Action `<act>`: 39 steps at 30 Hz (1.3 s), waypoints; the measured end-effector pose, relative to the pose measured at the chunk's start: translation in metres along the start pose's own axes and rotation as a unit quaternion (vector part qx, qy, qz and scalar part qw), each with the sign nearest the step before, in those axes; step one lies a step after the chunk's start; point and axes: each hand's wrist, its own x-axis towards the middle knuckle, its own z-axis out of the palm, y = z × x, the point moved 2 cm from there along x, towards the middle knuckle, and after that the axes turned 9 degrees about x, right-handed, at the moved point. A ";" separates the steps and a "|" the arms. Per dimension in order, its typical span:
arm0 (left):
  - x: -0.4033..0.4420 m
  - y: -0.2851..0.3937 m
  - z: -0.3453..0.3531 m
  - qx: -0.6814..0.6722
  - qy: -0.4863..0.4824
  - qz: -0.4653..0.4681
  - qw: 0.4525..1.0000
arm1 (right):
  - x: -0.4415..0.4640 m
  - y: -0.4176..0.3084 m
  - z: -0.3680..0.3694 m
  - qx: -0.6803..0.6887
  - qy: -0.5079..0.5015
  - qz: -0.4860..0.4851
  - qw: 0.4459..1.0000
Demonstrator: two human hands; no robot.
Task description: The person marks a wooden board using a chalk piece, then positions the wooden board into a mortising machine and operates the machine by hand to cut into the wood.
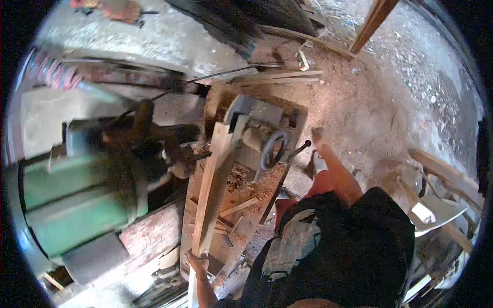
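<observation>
A long pale wooden plank (209, 197) lies lengthwise along the machine's bed, its far end beside a metal plate. My left hand (199, 263) is wrapped round the plank close to its near end. My right hand (318, 136) is held out over the floor, blurred, and appears apart from the nearby black-knobbed lever (300, 149); its fingers are not clear. A grey handwheel (275, 149) sits on the machine between the plank and my right hand. Wood shavings and thin offcuts (239, 207) lie on the lower part of the machine.
A large green motor (77, 205) stands to the left. Strips of wood (282, 78) lie on the dusty floor beyond the machine. A wooden post (375, 23) rises at the top right. On the right is a white chair (439, 213) among timber pieces.
</observation>
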 end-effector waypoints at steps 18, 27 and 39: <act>-0.010 0.032 0.007 0.093 0.219 0.018 0.971 | -0.279 -0.596 -0.129 0.163 -0.404 -0.484 0.759; -0.016 0.027 0.001 0.030 0.260 0.014 0.965 | -0.378 -0.603 -0.023 -0.102 -0.451 -0.551 0.695; -0.115 -0.190 0.084 -0.578 0.438 -0.451 0.520 | -0.383 -0.603 -0.013 -0.048 -0.439 -0.553 0.707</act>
